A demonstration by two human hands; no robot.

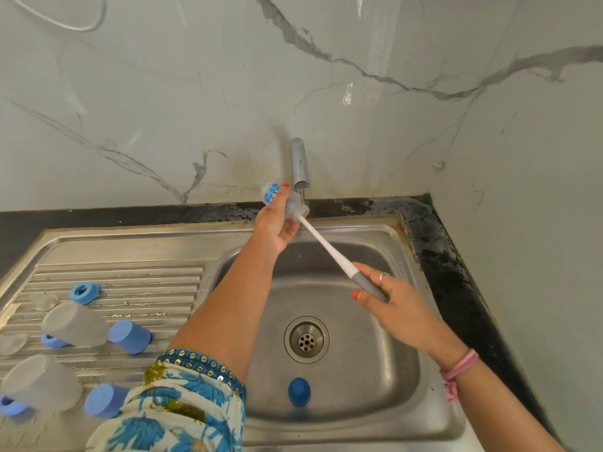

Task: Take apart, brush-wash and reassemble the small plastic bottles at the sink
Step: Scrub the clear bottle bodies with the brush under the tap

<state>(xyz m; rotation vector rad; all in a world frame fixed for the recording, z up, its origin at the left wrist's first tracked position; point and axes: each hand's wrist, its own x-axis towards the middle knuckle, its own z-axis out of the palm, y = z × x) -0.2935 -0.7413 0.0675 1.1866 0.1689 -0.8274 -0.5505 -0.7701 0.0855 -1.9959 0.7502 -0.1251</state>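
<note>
Both arms reach over the sink [326,415]: the left hand [276,223] raised above its back edge, fingers curled around a small bottle [272,194]; the right hand [388,298] lower, above the basin, gripping a brush handle [365,282]

Wall [163,93]: pale marble-look panels, grey veining, meeting at 1 corner on the right. Dark speckled countertop [456,272] runs along both walls, stained near its back right corner. Light: even, diffuse. White cable [81,26] loops top left.
</note>
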